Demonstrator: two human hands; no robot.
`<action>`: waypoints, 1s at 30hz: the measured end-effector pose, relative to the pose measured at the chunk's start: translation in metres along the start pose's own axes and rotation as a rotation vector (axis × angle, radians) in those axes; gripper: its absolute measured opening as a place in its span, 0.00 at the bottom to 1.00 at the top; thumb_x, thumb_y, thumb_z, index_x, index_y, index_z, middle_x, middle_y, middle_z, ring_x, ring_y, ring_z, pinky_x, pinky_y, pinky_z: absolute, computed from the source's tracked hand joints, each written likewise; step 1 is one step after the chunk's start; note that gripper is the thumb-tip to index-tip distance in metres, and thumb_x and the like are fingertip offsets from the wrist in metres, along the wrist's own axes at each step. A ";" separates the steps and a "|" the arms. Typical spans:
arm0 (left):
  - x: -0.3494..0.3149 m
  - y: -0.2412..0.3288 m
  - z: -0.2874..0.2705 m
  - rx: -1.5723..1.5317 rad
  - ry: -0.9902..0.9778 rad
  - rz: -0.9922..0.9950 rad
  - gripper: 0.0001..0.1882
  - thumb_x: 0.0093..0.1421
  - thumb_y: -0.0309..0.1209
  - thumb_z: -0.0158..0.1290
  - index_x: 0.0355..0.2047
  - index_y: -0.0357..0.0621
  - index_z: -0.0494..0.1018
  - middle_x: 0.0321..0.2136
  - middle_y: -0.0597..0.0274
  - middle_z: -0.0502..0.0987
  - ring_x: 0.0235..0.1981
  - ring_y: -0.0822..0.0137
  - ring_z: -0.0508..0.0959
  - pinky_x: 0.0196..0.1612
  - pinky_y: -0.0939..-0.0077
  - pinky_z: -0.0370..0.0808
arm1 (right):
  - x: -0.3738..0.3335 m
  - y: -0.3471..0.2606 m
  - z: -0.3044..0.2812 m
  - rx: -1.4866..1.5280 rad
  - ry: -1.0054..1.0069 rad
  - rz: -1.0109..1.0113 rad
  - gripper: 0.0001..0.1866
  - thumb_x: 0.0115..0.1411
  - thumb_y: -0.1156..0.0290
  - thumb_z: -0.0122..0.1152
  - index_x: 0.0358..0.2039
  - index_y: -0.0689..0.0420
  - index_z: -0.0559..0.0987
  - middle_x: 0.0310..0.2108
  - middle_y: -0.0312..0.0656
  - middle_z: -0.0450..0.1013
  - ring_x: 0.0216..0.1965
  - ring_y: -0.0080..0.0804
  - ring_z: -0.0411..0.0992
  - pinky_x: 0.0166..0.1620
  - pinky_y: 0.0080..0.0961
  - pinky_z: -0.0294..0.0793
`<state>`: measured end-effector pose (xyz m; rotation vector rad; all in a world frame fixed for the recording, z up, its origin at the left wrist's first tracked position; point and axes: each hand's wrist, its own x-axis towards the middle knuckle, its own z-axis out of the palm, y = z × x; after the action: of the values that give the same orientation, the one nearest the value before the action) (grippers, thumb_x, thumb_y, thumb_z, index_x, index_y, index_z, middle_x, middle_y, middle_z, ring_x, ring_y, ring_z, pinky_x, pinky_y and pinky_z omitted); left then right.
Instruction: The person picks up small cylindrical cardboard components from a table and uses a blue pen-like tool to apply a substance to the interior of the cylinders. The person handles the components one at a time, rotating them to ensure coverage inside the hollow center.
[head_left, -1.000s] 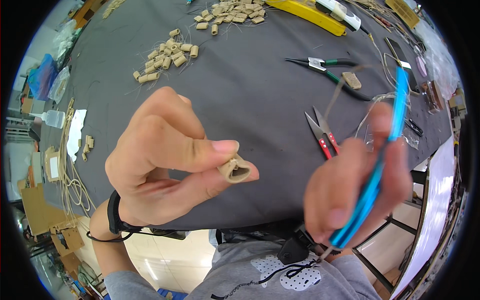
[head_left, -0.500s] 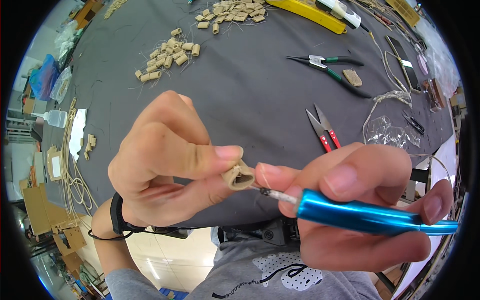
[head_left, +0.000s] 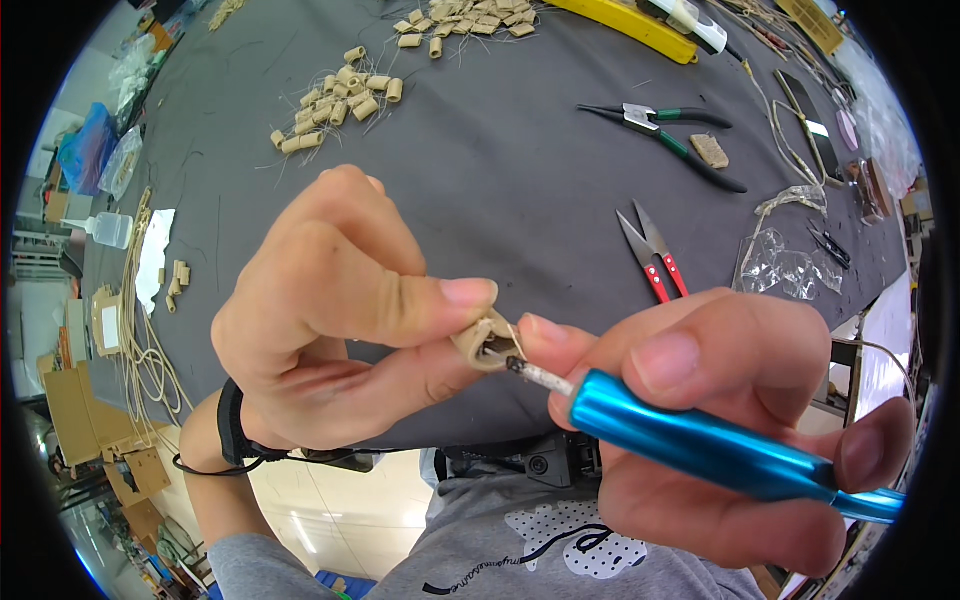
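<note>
My left hand (head_left: pixel 330 320) pinches a small beige tube-like loop (head_left: pixel 490 342) between thumb and fingers, its open end facing right. A loose thread shows at the rim. My right hand (head_left: pixel 720 420) is wrapped round a shiny blue pen-shaped tool (head_left: pixel 690 440). From the tool's front end comes a thin whitish shaft with a blackened tip, which lies at the mouth of the loop; I cannot tell whether it is inside. A right fingertip rests right beside the loop.
Beige tubes with loose threads form piles (head_left: pixel 345 100) at the far left. Green-handled pliers (head_left: pixel 660 130), red-handled thread snips (head_left: pixel 650 255), a yellow bar-shaped object (head_left: pixel 640 30) and a beige block (head_left: pixel 709 151) lie to the right. Cords (head_left: pixel 140 330) and a squeeze bottle (head_left: pixel 108 230) are at left.
The blue tool has shifted left and tilted more steeply, bringing its dark tip to the loop's opening. My left hand keeps its pinch on the loop.
</note>
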<state>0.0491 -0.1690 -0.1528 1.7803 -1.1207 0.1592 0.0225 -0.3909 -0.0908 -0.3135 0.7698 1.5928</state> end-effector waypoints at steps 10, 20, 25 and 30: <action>0.001 0.002 0.000 0.005 0.020 -0.006 0.12 0.43 0.25 0.57 0.25 0.51 0.65 0.17 0.71 0.60 0.16 0.78 0.61 0.30 0.73 0.54 | 0.008 0.002 -0.006 -0.404 -0.105 -0.116 0.29 0.56 0.52 0.35 0.12 0.65 0.68 0.07 0.42 0.62 0.04 0.17 0.54 0.04 0.09 0.50; 0.001 0.000 0.001 -0.006 0.034 0.010 0.11 0.44 0.29 0.58 0.25 0.51 0.65 0.17 0.72 0.60 0.16 0.78 0.61 0.30 0.74 0.53 | 0.026 0.009 -0.021 -0.463 -0.332 -0.366 0.24 0.54 0.56 0.38 0.18 0.66 0.66 0.08 0.42 0.63 0.06 0.18 0.56 0.06 0.10 0.52; 0.001 -0.001 0.001 0.005 0.032 0.015 0.12 0.44 0.32 0.59 0.25 0.50 0.66 0.16 0.72 0.61 0.16 0.78 0.61 0.30 0.74 0.53 | 0.030 0.008 -0.031 -0.481 -0.414 -0.448 0.21 0.54 0.57 0.40 0.20 0.67 0.65 0.09 0.42 0.64 0.06 0.18 0.58 0.07 0.10 0.53; 0.000 -0.001 0.001 0.014 0.044 0.013 0.12 0.43 0.33 0.59 0.25 0.50 0.66 0.16 0.72 0.61 0.16 0.78 0.61 0.30 0.74 0.53 | 0.033 0.010 -0.033 -0.487 -0.456 -0.521 0.20 0.53 0.59 0.42 0.23 0.68 0.65 0.09 0.42 0.64 0.07 0.19 0.59 0.08 0.10 0.54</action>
<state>0.0494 -0.1697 -0.1541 1.7742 -1.1024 0.2136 -0.0008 -0.3870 -0.1322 -0.4375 -0.0658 1.2598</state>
